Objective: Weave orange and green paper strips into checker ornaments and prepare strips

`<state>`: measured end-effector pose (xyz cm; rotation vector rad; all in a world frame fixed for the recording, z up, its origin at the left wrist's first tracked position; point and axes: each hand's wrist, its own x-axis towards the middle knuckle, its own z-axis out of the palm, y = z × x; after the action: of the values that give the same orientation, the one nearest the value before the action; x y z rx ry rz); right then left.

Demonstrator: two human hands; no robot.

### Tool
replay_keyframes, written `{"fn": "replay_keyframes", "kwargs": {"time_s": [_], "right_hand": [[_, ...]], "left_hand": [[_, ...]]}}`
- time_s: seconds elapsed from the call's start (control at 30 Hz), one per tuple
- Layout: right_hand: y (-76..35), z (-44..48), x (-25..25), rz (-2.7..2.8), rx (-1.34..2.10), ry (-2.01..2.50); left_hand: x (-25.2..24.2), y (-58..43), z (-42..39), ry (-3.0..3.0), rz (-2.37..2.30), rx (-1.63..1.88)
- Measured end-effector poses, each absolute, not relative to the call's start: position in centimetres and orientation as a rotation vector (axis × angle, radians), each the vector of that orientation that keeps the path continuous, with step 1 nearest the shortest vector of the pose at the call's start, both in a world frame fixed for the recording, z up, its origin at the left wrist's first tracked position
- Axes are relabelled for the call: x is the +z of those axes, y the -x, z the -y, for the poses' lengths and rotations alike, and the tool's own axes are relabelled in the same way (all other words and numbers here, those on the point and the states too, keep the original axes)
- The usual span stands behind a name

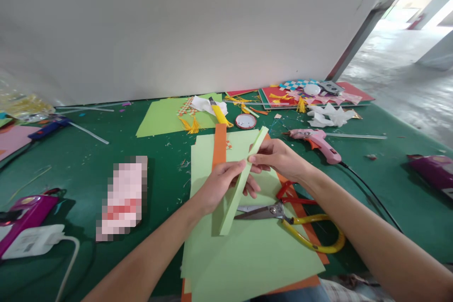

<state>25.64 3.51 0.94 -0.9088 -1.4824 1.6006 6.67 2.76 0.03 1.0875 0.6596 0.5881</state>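
A long folded strip of pale green paper (233, 203) slants between my hands above a stack of light green sheets (258, 255). My left hand (224, 181) pinches it near the middle, thumb on top. Just above that, my right hand (271, 155) grips the same strip between thumb and fingers. An orange paper strip (220, 144) lies on the sheets, partly behind my left hand. Scissors with red and yellow handles (279, 211) rest open on the sheets, under and right of the green strip. Orange paper (320, 245) shows beneath the stack.
A pink glue gun (322, 144) with a black cord lies right. Behind the stack are a yellow cutter (219, 112), a round tape roll (245, 121) and yellow tassels (191, 125). A white plug (35, 240) is at left; a grey wall (159, 28) stands behind the green table (163, 155).
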Motion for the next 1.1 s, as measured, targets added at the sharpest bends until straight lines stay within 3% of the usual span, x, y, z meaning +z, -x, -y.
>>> {"fn": "replay_keyframes", "kwargs": {"time_s": [1.1], "right_hand": [[-26.5,-3.9,0.6,1.390,1.440,1.104]], "left_hand": [[0.4,-6.6,-1.6,-1.578,-0.883,0.715]]}}
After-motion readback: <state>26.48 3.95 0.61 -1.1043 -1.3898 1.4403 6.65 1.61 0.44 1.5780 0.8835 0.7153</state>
